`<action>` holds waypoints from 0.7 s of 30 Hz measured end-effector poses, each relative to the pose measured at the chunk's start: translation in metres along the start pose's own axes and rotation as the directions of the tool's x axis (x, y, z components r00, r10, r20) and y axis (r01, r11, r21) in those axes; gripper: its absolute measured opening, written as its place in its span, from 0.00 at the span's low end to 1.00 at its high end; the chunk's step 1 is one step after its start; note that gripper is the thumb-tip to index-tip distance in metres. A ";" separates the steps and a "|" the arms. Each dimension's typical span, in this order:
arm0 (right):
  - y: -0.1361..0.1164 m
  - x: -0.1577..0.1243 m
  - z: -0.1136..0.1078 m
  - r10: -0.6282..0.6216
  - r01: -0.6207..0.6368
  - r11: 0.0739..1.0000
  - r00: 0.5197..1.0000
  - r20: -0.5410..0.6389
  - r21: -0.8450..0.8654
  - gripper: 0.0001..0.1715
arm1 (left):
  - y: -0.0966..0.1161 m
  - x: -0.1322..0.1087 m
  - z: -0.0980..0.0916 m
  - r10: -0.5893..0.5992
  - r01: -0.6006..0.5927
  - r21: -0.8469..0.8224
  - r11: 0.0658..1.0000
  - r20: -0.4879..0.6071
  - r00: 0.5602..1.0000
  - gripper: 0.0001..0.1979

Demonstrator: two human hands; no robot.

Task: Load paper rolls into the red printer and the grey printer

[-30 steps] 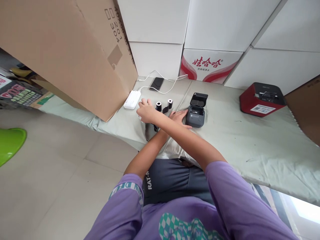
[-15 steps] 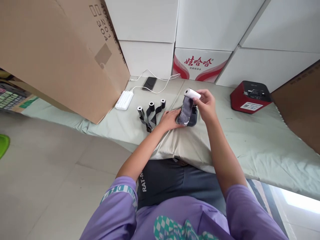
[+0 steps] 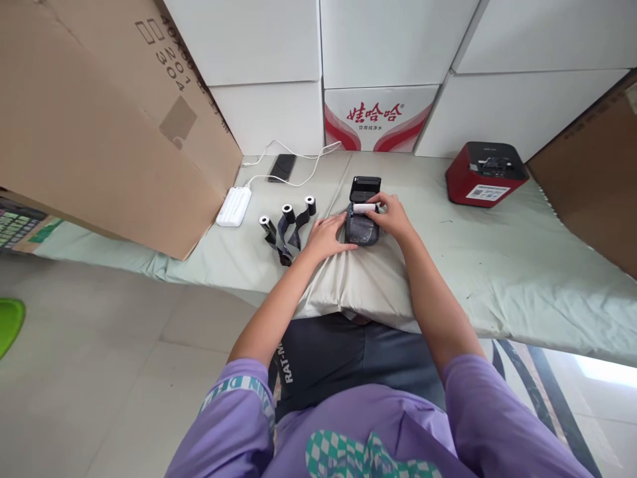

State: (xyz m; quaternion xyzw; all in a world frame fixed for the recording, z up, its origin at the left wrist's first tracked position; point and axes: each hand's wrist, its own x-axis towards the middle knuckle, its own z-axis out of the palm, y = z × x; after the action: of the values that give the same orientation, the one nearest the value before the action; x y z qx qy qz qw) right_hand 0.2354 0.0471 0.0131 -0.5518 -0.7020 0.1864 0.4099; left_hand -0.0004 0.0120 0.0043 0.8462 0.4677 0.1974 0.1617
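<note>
Right hand (image 3: 393, 215), grip pinching roll (image 3: 364, 208) in printer (image 3: 361, 237); left hand (image 3: 326, 237) spread open against printer; carton (image 3: 375, 136) reads 娃哈哈; trousers (image 3: 328, 358) "RAT-M", rest hidden; red box (image 3: 458, 180) label (image 3: 486, 192) illegible

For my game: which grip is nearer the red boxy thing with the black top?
Right. The right grip touches the white cylindrical roll, well left of the red boxy thing; the left grip, farther off, is at the left side of the dark grey open case.

On my feed, the right hand (image 3: 397, 218) hides one end of the white roll (image 3: 363, 208), the left edge crops the green object (image 3: 8, 324), and I can't read the fine print on the label (image 3: 488, 192).
</note>
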 end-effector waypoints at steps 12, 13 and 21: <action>0.003 0.012 0.020 0.055 -0.050 0.998 0.968 -0.244 0.026 0.20 | -0.005 0.001 0.004 -0.002 0.002 0.025 1.000 0.000 1.000 0.50; 0.004 0.013 0.019 0.068 -0.047 0.995 0.968 -0.241 0.091 0.24 | -0.005 0.001 0.004 -0.005 0.005 0.028 1.000 0.003 1.000 0.50; -0.010 0.001 -0.007 0.090 -0.049 0.964 0.985 -0.147 0.262 0.15 | -0.004 0.001 0.002 -0.007 0.006 0.024 1.000 0.009 1.000 0.50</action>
State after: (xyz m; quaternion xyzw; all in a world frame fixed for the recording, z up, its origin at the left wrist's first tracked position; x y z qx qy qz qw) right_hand 0.2350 0.0434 0.0248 -0.5313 -0.6173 0.2463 0.5254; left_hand -0.0018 0.0145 0.0015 0.8475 0.4721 0.1875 0.1542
